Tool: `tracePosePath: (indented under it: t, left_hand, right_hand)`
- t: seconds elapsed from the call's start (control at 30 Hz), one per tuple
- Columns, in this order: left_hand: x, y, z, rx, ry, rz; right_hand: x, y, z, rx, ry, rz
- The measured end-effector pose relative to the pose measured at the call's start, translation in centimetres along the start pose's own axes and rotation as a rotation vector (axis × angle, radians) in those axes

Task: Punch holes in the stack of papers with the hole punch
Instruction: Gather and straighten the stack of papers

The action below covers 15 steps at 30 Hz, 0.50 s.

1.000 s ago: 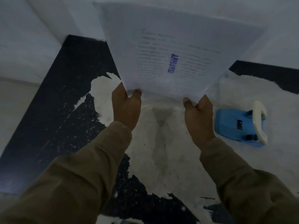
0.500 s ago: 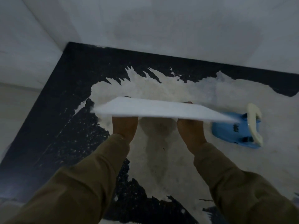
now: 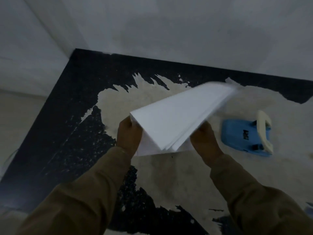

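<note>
White stack of papers (image 3: 176, 119) held above the worn counter (image 3: 177, 180), tilted, far end blurred. L hand (image 3: 129, 135) & R hand (image 3: 205, 141) both closed on its near edge; blue hole punch (image 3: 240, 135) sits just right, untouched

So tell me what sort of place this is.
Probably a plain indoor work corner: a worn black tabletop with its coating flaked off, bare pale walls meeting behind it, and a blue hole punch beside the held stack of papers.
</note>
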<state>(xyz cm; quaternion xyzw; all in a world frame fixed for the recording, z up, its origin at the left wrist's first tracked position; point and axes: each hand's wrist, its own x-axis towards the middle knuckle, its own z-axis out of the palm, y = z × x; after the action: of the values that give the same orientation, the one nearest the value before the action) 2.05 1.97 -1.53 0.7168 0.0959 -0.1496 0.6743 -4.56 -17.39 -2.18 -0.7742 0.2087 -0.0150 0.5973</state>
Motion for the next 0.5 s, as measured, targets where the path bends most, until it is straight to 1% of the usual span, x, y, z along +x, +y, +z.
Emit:
tracePosePath:
  t: [0.03,0.07,0.13,0.3,0.4,0.5]
  left_hand:
    - [0.0,-0.4,-0.1,0.059,0.008,-0.021]
    - [0.1,-1.4,-0.4,0.083,0.010,-0.043]
    - [-0.1,-2.0,-0.6,0.092,-0.004,-0.093]
    - [-0.5,-3.3,-1.2,0.163,-0.044,-0.183]
    - [-0.6,-3.4,-1.4,0.153,-0.050,-0.250]
    - [0.4,-2.5,-1.7,0.087,-0.075,-0.289]
  right_hand:
    - [-0.1,0.0,0.0,0.027,0.001,0.081]
    - [-0.2,0.6,0.0,0.002,-0.001,0.101]
    - [-0.9,0.9,0.0,-0.013,-0.057,0.129]
    - [-1.4,2.0,0.1,-0.057,-0.097,0.268]
    - [-1.8,2.1,0.2,-0.053,-0.110,0.311]
    - [-1.8,1.9,0.2,-0.018,-0.117,0.313]
